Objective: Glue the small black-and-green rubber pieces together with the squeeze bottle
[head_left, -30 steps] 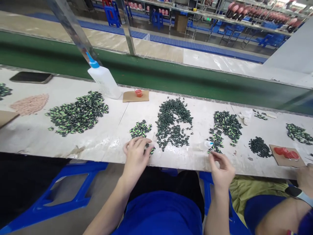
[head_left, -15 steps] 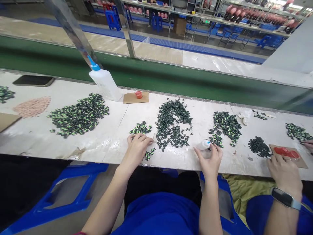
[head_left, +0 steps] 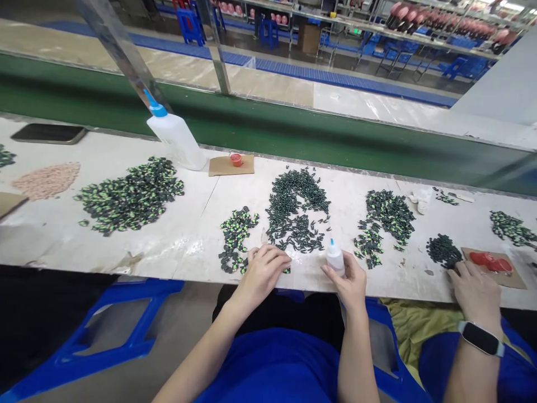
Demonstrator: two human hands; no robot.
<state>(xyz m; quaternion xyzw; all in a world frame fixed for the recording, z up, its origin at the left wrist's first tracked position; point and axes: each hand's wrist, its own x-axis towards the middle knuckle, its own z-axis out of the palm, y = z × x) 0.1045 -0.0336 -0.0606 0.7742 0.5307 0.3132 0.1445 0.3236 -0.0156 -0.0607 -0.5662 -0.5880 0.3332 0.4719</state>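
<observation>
This looks like a factory workshop, set up for piecework by hand. A long white worktable point(head_left: 197, 240) crosses the middle of the frame, bearing separate heaps of small dark pieces point(head_left: 285, 204) and, left of centre, a large squeeze bottle point(head_left: 178, 143). At the lower right a co-worker's hand point(head_left: 476, 291) rests at the same table, and a blue plastic stool point(head_left: 163, 286) stands at the lower left. Along the upper right, metal racks point(head_left: 377, 32) carry rows of similar pink items point(head_left: 409, 17), with more blue stools point(head_left: 191, 25) at the upper left.
</observation>
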